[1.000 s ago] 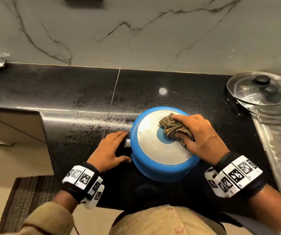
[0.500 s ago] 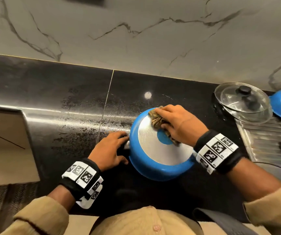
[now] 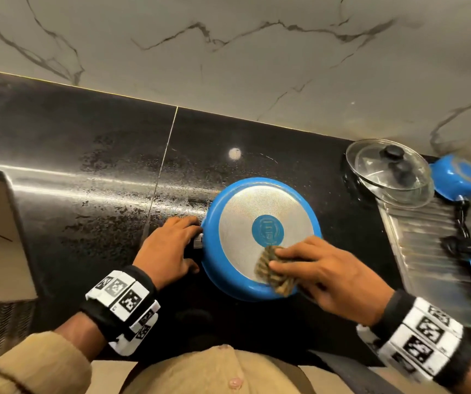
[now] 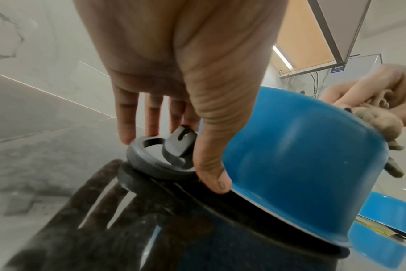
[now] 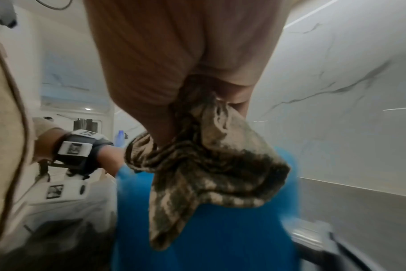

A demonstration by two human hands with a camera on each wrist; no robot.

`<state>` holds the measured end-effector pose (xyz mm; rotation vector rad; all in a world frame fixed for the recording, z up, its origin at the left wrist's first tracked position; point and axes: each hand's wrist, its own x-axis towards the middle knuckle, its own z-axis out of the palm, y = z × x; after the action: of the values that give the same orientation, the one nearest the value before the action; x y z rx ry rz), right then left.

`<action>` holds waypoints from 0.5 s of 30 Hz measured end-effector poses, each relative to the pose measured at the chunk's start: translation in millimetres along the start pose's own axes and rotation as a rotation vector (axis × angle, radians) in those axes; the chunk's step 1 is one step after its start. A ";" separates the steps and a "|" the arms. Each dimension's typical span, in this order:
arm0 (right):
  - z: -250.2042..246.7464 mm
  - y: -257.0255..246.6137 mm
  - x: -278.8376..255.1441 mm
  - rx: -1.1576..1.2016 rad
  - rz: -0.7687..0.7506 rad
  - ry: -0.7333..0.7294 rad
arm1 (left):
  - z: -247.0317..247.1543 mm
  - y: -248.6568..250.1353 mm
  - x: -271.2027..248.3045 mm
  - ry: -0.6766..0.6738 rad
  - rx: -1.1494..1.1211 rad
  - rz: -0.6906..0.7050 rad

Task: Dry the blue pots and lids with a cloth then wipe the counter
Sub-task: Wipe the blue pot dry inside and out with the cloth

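A blue pot lies upside down on the black counter, its silver base facing up. My left hand grips the pot's black loop handle at the pot's left side, thumb against the blue rim and fingers behind the handle. My right hand holds a bunched brown striped cloth and presses it on the near right edge of the base. In the right wrist view the cloth hangs from my curled fingers over the blue pot.
Glass lids with black knobs sit at the back right. Behind them another blue pot lies upside down by the ribbed draining board. Wet smears cover the counter's left part. A marble wall runs behind.
My right hand has swept the cloth from the far side of the pot's base round to its near right edge. The left hand stays on the handle.
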<state>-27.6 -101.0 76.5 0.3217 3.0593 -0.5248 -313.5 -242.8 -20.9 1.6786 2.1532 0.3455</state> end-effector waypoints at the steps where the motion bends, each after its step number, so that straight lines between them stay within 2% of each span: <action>1: -5.1 10.8 -5.5 -0.003 0.041 0.009 | 0.0 1.3 -1.1 0.002 0.002 -0.002; 5: -32.8 49.1 8.8 -0.067 0.229 0.010 | 1.4 3.3 -2.9 -0.001 0.032 0.009; 9: -51.6 53.6 60.1 -0.124 0.293 -0.025 | 0.9 3.8 -2.7 -0.012 0.061 0.018; 12: -47.7 34.0 100.1 -0.146 0.250 -0.049 | 2.3 2.7 -1.6 -0.015 0.067 0.017; 15: -30.3 3.8 122.1 -0.129 0.060 -0.084 | 4.9 0.0 0.3 -0.016 0.056 0.011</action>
<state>-145.9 -63.2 97.1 0.3758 2.9740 -0.3270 -311.4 -242.8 -25.4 1.7186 2.1614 0.2768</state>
